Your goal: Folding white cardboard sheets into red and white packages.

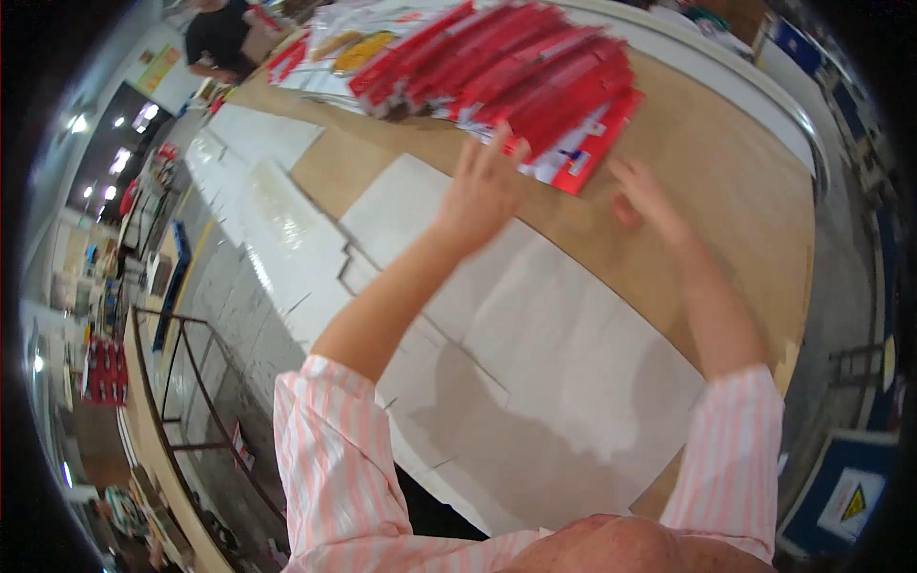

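A fanned row of flat red printed packages lies across the far side of the table, overlapping one another. My left hand reaches up to the near edge of this row with its fingers apart; whether the fingertips touch the front package cannot be made out. To the right, my right hand is held over the brown board beside the row's near right corner. Its thumb and fingers are spread and nothing is between them. Both hands are slightly blurred.
Large white cardboard sheets lie on the brown tabletop in front of me. More white sheets extend left. Printed bags with a yellow picture lie at the far left. A person stands beyond. A metal frame is at left.
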Available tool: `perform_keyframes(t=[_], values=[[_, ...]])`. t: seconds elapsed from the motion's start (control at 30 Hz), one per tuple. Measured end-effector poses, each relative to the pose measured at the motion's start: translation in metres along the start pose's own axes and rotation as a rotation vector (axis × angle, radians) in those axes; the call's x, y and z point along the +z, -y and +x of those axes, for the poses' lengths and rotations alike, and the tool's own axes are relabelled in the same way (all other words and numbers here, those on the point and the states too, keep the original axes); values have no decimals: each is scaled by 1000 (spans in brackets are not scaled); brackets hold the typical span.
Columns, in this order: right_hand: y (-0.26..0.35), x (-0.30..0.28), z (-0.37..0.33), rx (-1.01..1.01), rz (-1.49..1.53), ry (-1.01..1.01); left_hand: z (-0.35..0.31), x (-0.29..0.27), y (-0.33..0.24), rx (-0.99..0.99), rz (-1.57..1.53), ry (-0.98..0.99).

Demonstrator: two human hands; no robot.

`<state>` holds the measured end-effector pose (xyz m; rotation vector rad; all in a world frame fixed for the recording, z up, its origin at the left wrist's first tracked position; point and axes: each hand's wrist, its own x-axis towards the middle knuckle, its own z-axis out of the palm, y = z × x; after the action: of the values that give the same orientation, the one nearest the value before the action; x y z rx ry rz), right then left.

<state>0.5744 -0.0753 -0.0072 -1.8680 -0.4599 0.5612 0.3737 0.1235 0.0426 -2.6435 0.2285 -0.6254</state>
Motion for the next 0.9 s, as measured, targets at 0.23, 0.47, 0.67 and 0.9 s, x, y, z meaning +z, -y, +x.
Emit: perform_keyframes(t=[0.23,0.47,0.67,0.9], values=[[8,-45,-298,-270,-385,209,-174,-163,-55,-375,-458,121],[8,15,-455,-871,-835,650,-286,-221,-105,-971,-427,-144],[-5,15,-472,-918,-939,613,-311,-259,-132,-982,-476,-210],[14,-5,-473,-623,-560,740,-292,-277,-159,-858,-572,-335]])
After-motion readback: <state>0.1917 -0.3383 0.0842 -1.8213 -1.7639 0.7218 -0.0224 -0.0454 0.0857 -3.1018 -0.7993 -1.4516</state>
